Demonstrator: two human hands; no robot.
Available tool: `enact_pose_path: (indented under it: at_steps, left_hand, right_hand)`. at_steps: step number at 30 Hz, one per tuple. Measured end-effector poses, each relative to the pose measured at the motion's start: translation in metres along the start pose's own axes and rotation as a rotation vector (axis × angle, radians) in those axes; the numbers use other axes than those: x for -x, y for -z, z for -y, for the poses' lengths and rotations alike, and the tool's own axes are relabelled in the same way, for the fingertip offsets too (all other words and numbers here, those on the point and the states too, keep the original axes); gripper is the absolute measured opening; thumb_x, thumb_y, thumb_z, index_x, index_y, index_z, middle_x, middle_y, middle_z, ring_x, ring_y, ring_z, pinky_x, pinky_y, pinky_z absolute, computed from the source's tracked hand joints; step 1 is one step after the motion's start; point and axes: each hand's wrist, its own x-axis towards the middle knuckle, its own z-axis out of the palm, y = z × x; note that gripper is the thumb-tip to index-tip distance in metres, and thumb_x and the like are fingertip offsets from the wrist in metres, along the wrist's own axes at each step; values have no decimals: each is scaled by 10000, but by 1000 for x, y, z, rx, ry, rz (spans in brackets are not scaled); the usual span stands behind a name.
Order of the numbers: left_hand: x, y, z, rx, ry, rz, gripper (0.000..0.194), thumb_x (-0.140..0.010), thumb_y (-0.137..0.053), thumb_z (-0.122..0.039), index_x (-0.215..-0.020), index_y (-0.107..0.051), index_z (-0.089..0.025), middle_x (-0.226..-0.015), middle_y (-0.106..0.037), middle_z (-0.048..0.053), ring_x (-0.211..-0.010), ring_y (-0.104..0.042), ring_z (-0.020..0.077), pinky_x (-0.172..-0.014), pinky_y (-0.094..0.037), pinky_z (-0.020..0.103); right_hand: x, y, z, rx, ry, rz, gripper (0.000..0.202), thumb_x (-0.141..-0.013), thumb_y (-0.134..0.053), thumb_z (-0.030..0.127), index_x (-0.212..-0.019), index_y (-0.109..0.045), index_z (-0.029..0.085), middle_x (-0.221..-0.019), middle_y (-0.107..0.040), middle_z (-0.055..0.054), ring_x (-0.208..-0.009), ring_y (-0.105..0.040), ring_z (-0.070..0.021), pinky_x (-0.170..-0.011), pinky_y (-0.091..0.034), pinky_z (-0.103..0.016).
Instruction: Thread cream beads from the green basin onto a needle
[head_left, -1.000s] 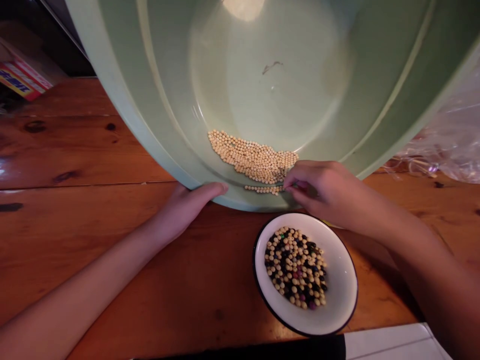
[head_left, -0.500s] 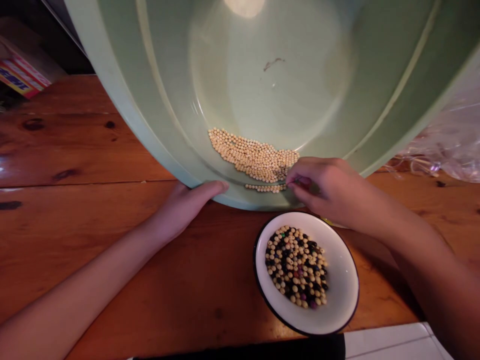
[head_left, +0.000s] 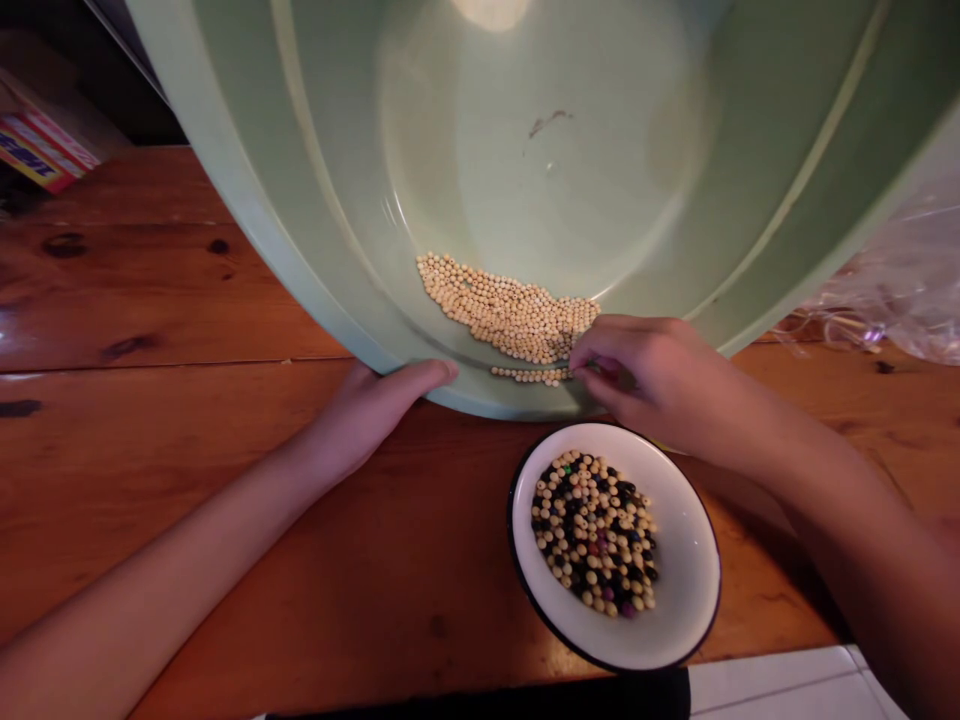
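A large pale green plastic basin [head_left: 247, 170] is tilted towards me, its near rim low over the table. My left hand [head_left: 390, 400] grips that rim, thumb on the inner side and fingers hidden beneath. Inside lies a heap of small cream beads [head_left: 510, 310], with a short row of beads [head_left: 529, 376] closer to the rim. At the right end of this row my right hand [head_left: 652, 370] has its thumb and fingertips pinched together. A tiny greenish spot shows by the fingertips, but what they hold is hidden.
Below the rim stands a white enamel bowl [head_left: 679, 590] with a dark edge, holding mixed beads [head_left: 592, 535], mostly cream and black. Clear plastic bags [head_left: 892, 290] lie on the wooden table [head_left: 150, 450] at right. A printed box [head_left: 45, 150] is at far left.
My right hand's fingertips have shifted very slightly, and a greenish spot now shows by them. My left hand, the basin and the bead heap look the same.
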Motion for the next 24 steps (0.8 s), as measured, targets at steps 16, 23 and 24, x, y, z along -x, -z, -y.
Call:
enact_pose_path:
  at_steps: [16, 23, 24]
  left_hand:
    - [-2, 4, 4, 16, -20, 47, 436, -732, -701, -385, -1138, -657, -229, -1236, -653, 37, -1218, -545, 294, -1093, -397, 456]
    - [1, 1, 3, 11, -30, 22, 409, -737, -683, -376, -1117, -660, -227, -1204, -668, 37, -1221, -542, 296, -1097, -389, 459]
    - [1, 1, 3, 9, -30, 18, 408, -734, -682, -373, -1111, -662, -221, -1195, -672, 41, -1217, -544, 299, -1090, -397, 459]
  right_hand:
    - [0, 0, 4, -70, 0, -9, 137, -809, -496, 115, -791, -624, 159, -709, -586, -22, -618, -505, -135, -613, -374, -255]
    - [-1, 2, 7, -32, -32, 14, 142, -814, -485, 107, -801, -619, 152, -721, -587, -17, -624, -499, -127, -617, -366, -248]
    - [0, 2, 8, -32, -34, 15, 137, -813, -489, 111, -801, -618, 155, -722, -589, -16, -626, -502, -128, -620, -369, -247]
